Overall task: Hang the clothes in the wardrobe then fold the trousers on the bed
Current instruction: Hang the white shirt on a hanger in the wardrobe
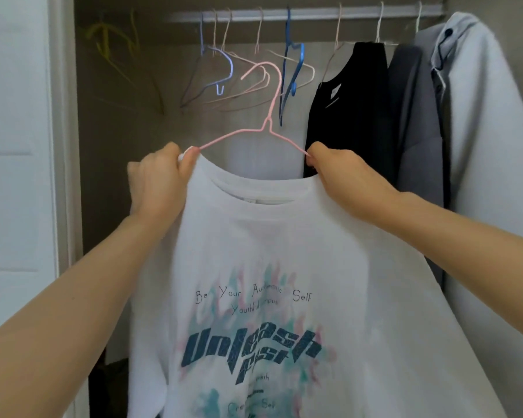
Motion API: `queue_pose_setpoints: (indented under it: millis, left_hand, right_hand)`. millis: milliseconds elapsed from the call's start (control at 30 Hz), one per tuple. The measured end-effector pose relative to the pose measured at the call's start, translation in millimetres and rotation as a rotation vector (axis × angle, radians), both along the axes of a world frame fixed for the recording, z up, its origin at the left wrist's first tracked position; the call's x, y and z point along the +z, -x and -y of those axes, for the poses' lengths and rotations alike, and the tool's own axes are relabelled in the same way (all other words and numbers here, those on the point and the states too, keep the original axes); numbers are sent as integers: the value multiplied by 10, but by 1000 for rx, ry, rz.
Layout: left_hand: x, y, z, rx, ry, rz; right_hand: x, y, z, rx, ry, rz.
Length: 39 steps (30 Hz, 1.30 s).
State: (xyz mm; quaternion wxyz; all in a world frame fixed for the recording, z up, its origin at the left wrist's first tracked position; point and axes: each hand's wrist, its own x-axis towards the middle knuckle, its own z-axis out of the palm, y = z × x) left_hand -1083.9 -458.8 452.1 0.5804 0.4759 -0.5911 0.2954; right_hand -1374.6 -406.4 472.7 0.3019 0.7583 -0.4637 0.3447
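Your two bare forearms reach in from the lower corners, and between them hangs the white cotton T-shirt with a teal and pink printed front (284, 242), its hem cut off by the bottom edge and some of the smaller lettering too faint to read. Your left hand (157, 176) grips the shirt's shoulder seam with fingers curled round the cloth; your right hand (338, 173) pinches the opposite shoulder, fingertips buried in the fabric. The thin pink wire hanger (266, 122) rises from the neckline, its arms hidden inside the shirt past your hands, its hook free in the air below the white wardrobe rail (314, 15). Behind the hook, a cluster of bare pale wire hangers (224, 73) and a blue plastic hanger (296, 70) hang on the rail. To the right hang a black top (350, 110), a grey garment (414, 122) and a pale hooded top (489, 131), each partly covering the next. Yellow hangers (109, 40) blur into shadow at upper left.
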Motion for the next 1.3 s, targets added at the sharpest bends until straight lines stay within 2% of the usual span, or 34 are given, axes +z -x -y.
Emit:
queue_pose_setpoints:
  millis: [167, 300, 400, 467, 600, 700, 733, 800, 900, 1067, 1133, 1300]
  left_hand:
    - [-68, 7, 17, 220, 47, 164]
    - [-39, 91, 92, 269, -36, 24]
    - [-19, 146, 199, 215, -156, -23]
    - [-25, 172, 267, 174, -166, -36]
    - [-45, 155, 381, 79, -163, -99]
    - [-46, 98, 449, 15, -198, -166]
    - [-42, 90, 459, -9, -205, -178]
    - [-43, 119, 454, -54, -210, -168]
    - [-61, 232, 435, -111, -240, -150]
    - [-31, 441, 531, -240, -341, -162]
    - [-7, 545, 595, -280, -345, -145]
    - [25, 880, 690, -333, -367, -105]
  right_hand:
    - [-30, -1, 16, 21, 43, -1]
    - [62, -28, -34, 90, 77, -41]
    - [249, -92, -152, 140, -115, -59]
    - [293, -116, -202, 135, -167, -119]
    - [147, -91, -281, -56, -22, -266]
    - [26, -45, -357, -260, 194, -410]
    - [1, -42, -388, -274, 208, -401]
    - [-47, -40, -423, -161, 106, -254]
    - [-24, -104, -448, 148, -180, 113]
    - [42, -186, -621, 365, -584, 641]
    - [77, -151, -725, 392, -646, 758]
    - [231, 150, -978, 361, -688, 836]
